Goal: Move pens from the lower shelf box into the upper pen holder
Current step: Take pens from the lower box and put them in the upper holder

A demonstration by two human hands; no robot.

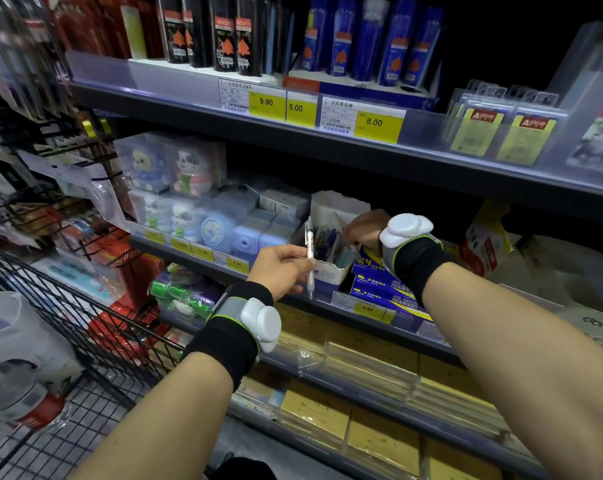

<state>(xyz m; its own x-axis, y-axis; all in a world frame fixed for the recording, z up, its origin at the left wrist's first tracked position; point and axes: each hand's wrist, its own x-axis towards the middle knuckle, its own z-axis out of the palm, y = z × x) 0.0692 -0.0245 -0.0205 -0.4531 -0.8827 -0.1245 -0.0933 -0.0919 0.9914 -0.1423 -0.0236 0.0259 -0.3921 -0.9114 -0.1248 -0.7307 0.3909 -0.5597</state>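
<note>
Two hands work at the middle shelf (328, 299); the left hand (279, 271) pinches one white pen (309, 258) between thumb and curled fingers, holding it upright just in front of the white cardboard box (331, 271); the pen's tip points down past the shelf edge. The right hand (364, 230) reaches down into that box among the pens (328, 239) standing inside; its fingers are hidden by the box's contents, so whether they grip anything cannot be told. The box stands on the shelf between pale blue sharpeners (255, 235) and stacked blue boxes (379, 282). Each wrist carries a black band with a white device. A wire cart (85, 323) sits at lower left.
</note>
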